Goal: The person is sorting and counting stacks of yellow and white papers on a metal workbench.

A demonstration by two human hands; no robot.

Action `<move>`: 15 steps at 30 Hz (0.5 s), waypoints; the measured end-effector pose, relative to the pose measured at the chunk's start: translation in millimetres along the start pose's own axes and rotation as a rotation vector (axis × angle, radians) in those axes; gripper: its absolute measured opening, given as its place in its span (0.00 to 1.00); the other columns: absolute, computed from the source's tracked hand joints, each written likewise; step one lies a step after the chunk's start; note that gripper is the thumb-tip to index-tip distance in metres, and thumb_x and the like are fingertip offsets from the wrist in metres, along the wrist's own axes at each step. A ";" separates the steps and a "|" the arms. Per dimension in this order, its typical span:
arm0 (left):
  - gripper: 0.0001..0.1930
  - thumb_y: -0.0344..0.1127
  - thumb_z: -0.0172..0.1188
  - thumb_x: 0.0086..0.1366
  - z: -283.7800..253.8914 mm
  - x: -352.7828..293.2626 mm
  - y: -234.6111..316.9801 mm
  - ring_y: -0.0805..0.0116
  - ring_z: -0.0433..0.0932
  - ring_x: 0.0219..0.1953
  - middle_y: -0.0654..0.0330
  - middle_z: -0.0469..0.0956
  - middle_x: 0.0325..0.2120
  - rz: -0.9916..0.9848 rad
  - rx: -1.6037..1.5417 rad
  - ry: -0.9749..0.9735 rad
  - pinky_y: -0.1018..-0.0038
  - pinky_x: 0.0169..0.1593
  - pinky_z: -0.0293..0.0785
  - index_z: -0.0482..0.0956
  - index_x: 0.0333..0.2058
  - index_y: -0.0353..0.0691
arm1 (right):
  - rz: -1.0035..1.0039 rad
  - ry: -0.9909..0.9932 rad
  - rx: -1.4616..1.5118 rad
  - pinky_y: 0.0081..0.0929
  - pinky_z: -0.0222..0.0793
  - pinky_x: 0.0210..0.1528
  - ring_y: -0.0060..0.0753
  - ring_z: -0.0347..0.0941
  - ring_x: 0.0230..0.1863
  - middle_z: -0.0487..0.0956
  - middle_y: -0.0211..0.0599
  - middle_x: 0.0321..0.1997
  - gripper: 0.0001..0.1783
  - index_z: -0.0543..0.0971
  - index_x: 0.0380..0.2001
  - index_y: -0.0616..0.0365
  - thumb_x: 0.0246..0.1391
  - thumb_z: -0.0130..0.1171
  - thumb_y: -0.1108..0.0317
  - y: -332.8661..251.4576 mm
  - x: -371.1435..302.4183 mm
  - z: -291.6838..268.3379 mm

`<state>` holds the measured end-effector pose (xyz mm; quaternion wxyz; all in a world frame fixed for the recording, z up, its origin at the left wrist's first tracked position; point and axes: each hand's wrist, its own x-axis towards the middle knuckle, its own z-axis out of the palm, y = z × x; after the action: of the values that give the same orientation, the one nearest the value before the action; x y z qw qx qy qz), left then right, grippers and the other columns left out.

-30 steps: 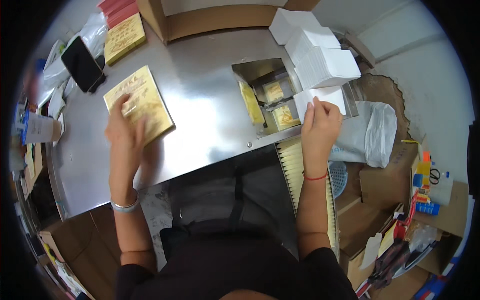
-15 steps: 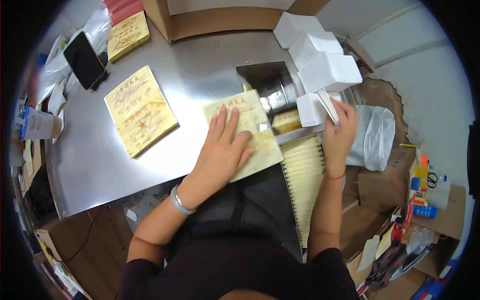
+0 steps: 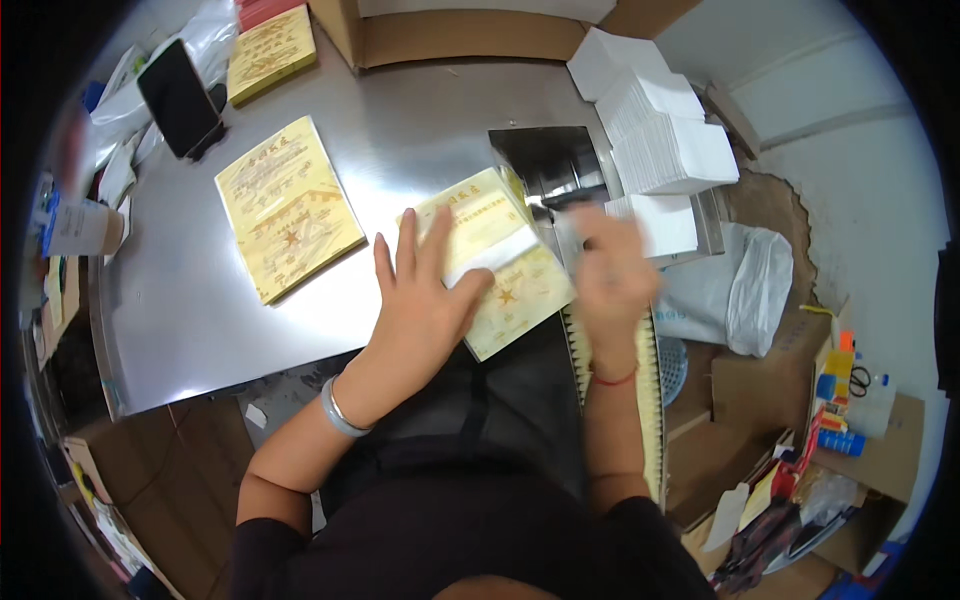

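Observation:
My left hand (image 3: 425,295) lies with fingers spread on a pale yellow printed paper packet (image 3: 520,290) at the table's front edge. Its thumb rests on a white folded paper strip (image 3: 490,255) lying across the packet. Just right of the packet is my right hand (image 3: 618,265), smeared by motion, so its fingers and anything in them cannot be made out. Beyond it, white folded papers (image 3: 665,150) stand in stepped stacks beside a shiny black plate (image 3: 545,155). Under my right forearm runs a long row of cream paper edges (image 3: 654,420), partly hidden.
A yellow printed stack (image 3: 290,215) lies on the metal table (image 3: 190,320), with another stack (image 3: 270,55) farther back. A phone (image 3: 180,100) stands at the left near a cup (image 3: 85,228). A cardboard box (image 3: 450,40) borders the back; a white bag (image 3: 735,290) sits at the right.
My right hand has moved left from the white stacks, where it held several white folded papers. A white strip now lies on the packet, and my left hand has shifted slightly left.

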<state>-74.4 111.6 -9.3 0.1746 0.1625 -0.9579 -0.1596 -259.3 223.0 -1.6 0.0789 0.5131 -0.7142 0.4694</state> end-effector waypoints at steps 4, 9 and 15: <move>0.17 0.37 0.63 0.54 -6.1 8.7 -5.0 0.37 0.55 0.64 0.44 0.59 0.62 -0.058 0.037 0.007 0.37 0.61 0.52 0.77 0.44 0.48 | 0.090 0.175 -0.578 0.36 0.69 0.45 0.46 0.69 0.44 0.75 0.43 0.42 0.11 0.81 0.40 0.67 0.51 0.59 0.77 22.7 -4.6 -15.0; 0.24 0.53 0.67 0.52 5.0 50.5 -14.3 0.49 0.64 0.56 0.46 0.67 0.51 0.083 0.209 -0.009 0.52 0.53 0.61 0.76 0.41 0.43 | 0.170 0.042 -0.652 0.36 0.68 0.44 0.45 0.68 0.42 0.74 0.42 0.40 0.13 0.81 0.42 0.66 0.51 0.60 0.76 25.6 2.2 -26.3; 0.19 0.47 0.64 0.56 -12.0 31.2 -3.8 0.59 0.74 0.41 0.52 0.70 0.42 -0.018 0.152 -0.202 0.71 0.36 0.72 0.73 0.41 0.42 | 0.039 0.006 -0.585 0.35 0.68 0.41 0.43 0.69 0.41 0.74 0.42 0.38 0.12 0.80 0.41 0.67 0.52 0.60 0.76 30.2 2.3 -30.9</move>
<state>-96.4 93.7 8.8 0.0627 0.1669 -0.9785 -0.1036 -296.2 245.7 -1.2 0.2167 0.4534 -0.8287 0.2465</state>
